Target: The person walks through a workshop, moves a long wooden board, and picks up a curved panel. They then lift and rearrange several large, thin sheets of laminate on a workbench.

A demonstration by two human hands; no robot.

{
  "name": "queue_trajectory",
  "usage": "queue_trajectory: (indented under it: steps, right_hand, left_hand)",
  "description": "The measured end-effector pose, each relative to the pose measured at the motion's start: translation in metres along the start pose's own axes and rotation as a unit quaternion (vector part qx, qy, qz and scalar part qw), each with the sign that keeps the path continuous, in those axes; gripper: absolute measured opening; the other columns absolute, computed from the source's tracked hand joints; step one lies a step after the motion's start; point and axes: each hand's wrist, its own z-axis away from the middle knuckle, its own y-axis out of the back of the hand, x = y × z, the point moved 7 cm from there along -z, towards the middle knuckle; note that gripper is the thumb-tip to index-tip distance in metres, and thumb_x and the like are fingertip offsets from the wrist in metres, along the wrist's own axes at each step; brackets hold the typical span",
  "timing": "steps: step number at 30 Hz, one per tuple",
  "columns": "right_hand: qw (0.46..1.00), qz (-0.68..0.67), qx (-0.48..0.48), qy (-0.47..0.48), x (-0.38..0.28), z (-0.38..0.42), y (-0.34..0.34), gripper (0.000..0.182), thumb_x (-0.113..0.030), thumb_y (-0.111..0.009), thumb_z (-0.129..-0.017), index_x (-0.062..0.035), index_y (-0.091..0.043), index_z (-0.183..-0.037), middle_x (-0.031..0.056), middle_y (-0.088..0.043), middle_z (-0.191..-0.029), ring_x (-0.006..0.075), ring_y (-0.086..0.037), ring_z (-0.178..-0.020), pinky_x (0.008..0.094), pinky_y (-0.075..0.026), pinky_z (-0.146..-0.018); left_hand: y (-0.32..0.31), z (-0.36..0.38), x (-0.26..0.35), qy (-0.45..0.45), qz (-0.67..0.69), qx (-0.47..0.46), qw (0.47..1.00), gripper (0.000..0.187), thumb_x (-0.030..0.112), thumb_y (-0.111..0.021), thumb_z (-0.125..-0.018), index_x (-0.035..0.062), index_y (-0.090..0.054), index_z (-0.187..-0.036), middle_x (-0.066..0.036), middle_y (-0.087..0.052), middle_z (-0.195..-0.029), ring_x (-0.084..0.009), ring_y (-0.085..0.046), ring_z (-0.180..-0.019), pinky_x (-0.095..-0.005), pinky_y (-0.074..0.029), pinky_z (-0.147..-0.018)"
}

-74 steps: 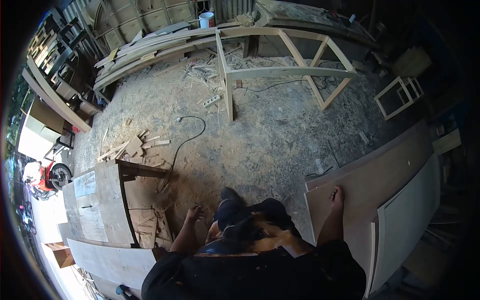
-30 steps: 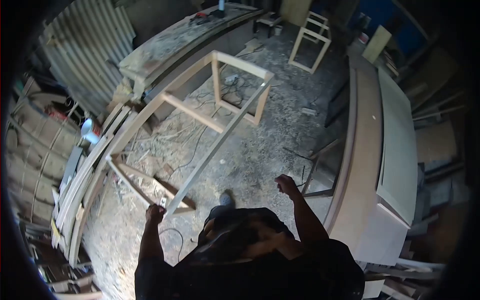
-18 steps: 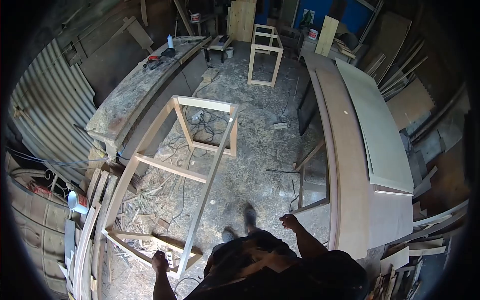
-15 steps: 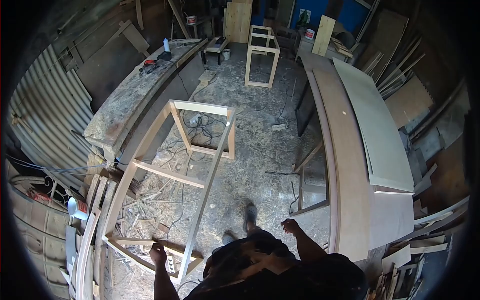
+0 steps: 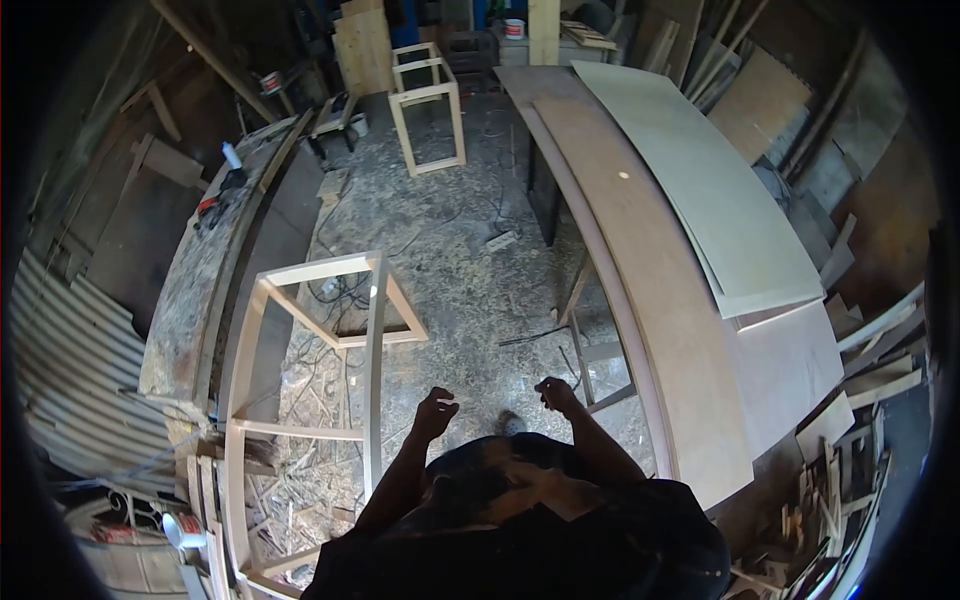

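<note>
My left hand (image 5: 435,412) is in front of my body, its fingers loosely curled and apart, with nothing visible in it. To its right, my right hand (image 5: 556,395) hangs over the floor with half-bent, parted fingers and nothing seen between them. Left of my left hand stands a pale wooden frame (image 5: 374,350), built of square bars with a crossbar; my left hand is apart from it. My body hides the frame's near right corner. Beyond my right hand is the edge of a long workbench with brown plywood sheets (image 5: 640,250) on it.
A second wooden frame (image 5: 455,125) stands farther back. At left is a rough bench (image 5: 190,275) with a bottle (image 5: 231,156) and a red tool (image 5: 207,206). Cables and wood scraps litter the floor (image 5: 450,290). A light panel (image 5: 690,190) lies on the right bench; offcuts lean beyond.
My left hand has come off the near bar of the wooden frame and moved up and right, in front of me. The view has swung toward the right bench. My right hand stays raised.
</note>
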Motion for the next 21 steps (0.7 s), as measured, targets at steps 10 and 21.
queue_trajectory:
  steps: [10, 21]
  right_hand:
    - [0.989, -0.133, 0.055, 0.036, -0.052, -0.033, 0.076, 0.018, -0.02, -0.051, -0.081, -0.0037, -0.057, -0.081, 0.0041, -0.051, -0.057, 0.0097, -0.048, -0.044, 0.0229, -0.037, -0.038]
    - [0.993, -0.116, -0.008, -0.014, -0.112, -0.229, 0.019, 0.016, -0.02, -0.054, -0.08, -0.0052, -0.057, -0.085, 0.0048, -0.052, -0.058, 0.0111, -0.048, -0.045, 0.0233, -0.037, -0.038]
  left_hand:
    - [-0.026, -0.106, -0.153, 0.007, -0.11, -0.161, 0.981, 0.024, 0.021, -0.068, -0.062, 0.0085, -0.052, -0.074, -0.008, -0.053, -0.065, -0.0248, -0.055, -0.067, -0.0353, -0.043, -0.054]
    - [0.044, -0.287, -0.137, 0.294, 0.177, -0.085, 0.936, 0.02, 0.025, -0.057, -0.077, 0.0068, -0.051, -0.082, -0.004, -0.06, -0.077, -0.0144, -0.057, -0.059, -0.0276, -0.042, -0.048]
